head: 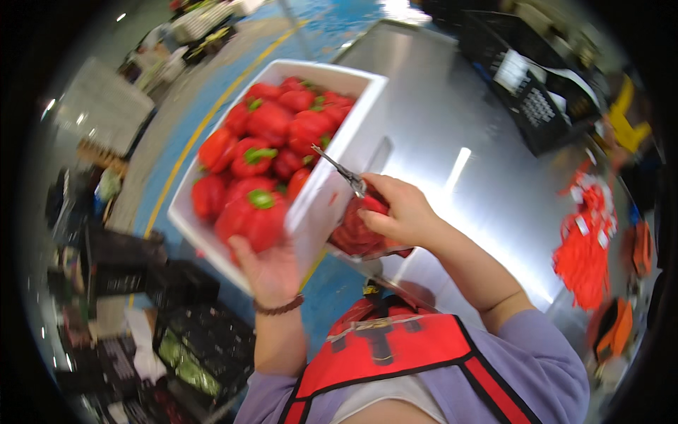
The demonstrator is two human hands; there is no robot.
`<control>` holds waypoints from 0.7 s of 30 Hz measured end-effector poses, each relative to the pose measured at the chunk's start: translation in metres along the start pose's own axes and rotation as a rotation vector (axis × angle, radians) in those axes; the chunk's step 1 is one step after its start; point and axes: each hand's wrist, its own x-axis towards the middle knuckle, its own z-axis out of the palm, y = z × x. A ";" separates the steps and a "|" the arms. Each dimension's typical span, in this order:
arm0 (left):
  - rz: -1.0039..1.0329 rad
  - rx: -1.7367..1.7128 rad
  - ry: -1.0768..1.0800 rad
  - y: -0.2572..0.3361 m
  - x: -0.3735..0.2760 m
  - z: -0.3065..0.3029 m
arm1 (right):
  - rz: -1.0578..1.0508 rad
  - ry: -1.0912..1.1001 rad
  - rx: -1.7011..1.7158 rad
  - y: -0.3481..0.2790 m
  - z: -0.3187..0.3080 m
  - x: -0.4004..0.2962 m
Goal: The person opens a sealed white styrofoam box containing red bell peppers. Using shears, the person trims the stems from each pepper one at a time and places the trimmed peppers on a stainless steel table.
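My left hand (267, 267), with a beaded bracelet on its wrist, holds a large red bell pepper (251, 220) with a green stem over the near end of a white foam box (318, 222). Many red bell peppers (270, 122) fill the box. My right hand (400, 209) is closed around a small pair of metal scissors or snips (344, 172), whose tips point up and left over the box's rim. Behind and below that hand is a netted or clear bag of red items (357, 233); whether the fingers touch it I cannot tell.
The box rests at the left edge of a shiny metal table (424, 116). Black plastic crates (529, 95) stand at its far right. A bundle of red net bags or ties with white tags (590, 228) lies on the right. Stacked black crates (206, 334) fill the lower left.
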 end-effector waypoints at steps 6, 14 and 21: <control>0.124 0.226 -0.282 -0.042 0.016 0.016 | 0.584 -0.035 0.416 0.036 -0.005 -0.107; -0.847 0.726 -0.590 -0.244 -0.064 0.051 | 1.048 0.462 1.163 0.069 0.047 -0.366; -1.089 0.788 -0.544 -0.376 -0.179 0.037 | 1.013 0.998 1.470 0.041 0.048 -0.504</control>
